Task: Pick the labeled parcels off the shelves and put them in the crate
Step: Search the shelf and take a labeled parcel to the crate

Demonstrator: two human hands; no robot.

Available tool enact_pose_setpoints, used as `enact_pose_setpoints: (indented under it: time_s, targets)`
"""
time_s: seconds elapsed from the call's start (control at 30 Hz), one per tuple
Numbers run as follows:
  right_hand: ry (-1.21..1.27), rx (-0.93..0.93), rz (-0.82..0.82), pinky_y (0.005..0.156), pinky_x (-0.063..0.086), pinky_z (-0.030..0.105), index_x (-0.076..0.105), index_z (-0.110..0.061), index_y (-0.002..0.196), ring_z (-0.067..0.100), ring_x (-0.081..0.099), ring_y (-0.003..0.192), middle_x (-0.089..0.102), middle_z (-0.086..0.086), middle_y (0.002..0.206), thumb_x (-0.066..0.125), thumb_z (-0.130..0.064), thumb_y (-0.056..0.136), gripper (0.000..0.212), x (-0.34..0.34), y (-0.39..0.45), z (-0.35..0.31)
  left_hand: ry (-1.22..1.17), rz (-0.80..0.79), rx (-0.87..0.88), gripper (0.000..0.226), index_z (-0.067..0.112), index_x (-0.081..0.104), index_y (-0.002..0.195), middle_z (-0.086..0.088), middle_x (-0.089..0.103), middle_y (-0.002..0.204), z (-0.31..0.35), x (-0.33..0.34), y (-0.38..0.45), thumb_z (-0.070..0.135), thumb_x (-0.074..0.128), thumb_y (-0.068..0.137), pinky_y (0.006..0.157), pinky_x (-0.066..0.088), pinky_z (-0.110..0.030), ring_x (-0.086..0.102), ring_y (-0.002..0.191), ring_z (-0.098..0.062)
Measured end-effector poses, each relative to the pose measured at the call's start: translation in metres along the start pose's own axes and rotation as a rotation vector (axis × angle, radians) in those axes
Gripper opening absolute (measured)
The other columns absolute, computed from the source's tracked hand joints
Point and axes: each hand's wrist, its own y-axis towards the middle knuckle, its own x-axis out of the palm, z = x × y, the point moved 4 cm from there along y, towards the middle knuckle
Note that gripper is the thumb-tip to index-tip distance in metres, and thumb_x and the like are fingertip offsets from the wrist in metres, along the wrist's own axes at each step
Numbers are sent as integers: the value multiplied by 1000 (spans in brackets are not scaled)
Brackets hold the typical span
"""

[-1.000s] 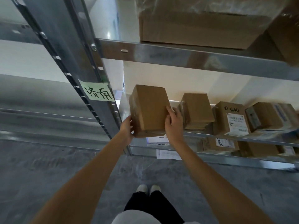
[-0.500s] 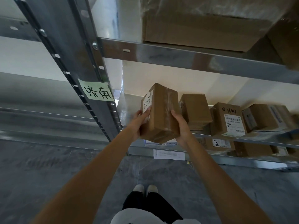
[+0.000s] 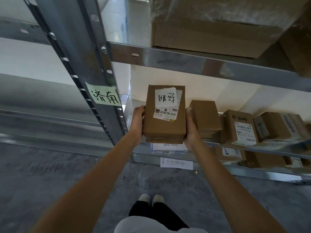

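I hold a brown cardboard parcel (image 3: 165,125) in front of the metal shelf (image 3: 252,147). Its top face shows a white handwritten note and a barcode label, both upside down to me. My left hand (image 3: 138,122) grips its left side and my right hand (image 3: 191,130) grips its right side and lower corner. More parcels stand on the shelf to the right: a plain one (image 3: 204,119), one with a shipping label (image 3: 238,127) and a blurred one (image 3: 279,126). No crate is in view.
A steel upright (image 3: 80,52) with a green handwritten tag (image 3: 105,96) stands left of the parcel. A large box (image 3: 210,27) sits on the shelf above. More labeled boxes (image 3: 228,154) lie on the lower shelf. Grey floor and my feet (image 3: 150,198) are below.
The parcel has been turned from its plain side until its labeled face looks up at me, and it has come off the shelf toward me. Both hands shifted to its sides.
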Motion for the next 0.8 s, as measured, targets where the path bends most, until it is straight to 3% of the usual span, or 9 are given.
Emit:
enact_pose_setpoints:
  time_s: [0.13,0.37,0.5,0.57,0.63,0.7,0.8]
  targets:
    - [-1,4,-76,101,51,47,59,-30,134,24,65,115,69,5,124,45,-71,85,65,7,-1,4,37,68,15,40,23,66,110,-1,71,111,6,-8,-4,47,37,96,88,56,-42,65,107,-23]
    - [6,17,-69,104,39,65,53,-23,133,40,61,118,69,12,122,84,-63,58,90,13,-2,10,44,21,53,45,18,61,123,-7,71,112,7,-20,-10,48,39,98,89,55,-40,66,109,-27]
    - [129,-6,53,94,49,56,54,-24,129,33,64,110,69,11,120,82,-59,61,82,12,-6,-2,54,-13,59,64,28,50,133,1,64,122,7,-14,-22,71,38,88,105,41,-49,58,115,-19]
    - [220,-23,114,86,56,56,48,-25,132,30,66,107,68,10,118,78,-47,73,70,14,-10,-6,-67,-40,34,76,31,35,141,6,55,124,0,-10,-32,74,43,79,96,46,-50,54,110,-13]
    - [269,-38,138,85,57,56,38,-27,136,28,65,107,65,8,118,77,-39,78,71,23,-18,-8,-171,-122,4,86,34,25,144,1,52,129,-9,1,-39,71,54,72,83,55,-53,55,114,-20]
    - [298,-58,139,88,55,58,33,-30,140,28,63,111,63,7,122,79,-38,75,80,32,-22,-6,-144,-153,2,86,41,21,142,-1,56,127,-13,14,-45,62,65,72,87,52,-59,58,114,-26]
    - [312,-63,154,91,54,56,30,-35,142,27,62,114,62,5,125,85,-39,66,93,34,-26,-3,-81,-79,-15,81,42,21,142,0,60,115,-9,16,-43,45,71,78,93,49,-60,62,104,-26]
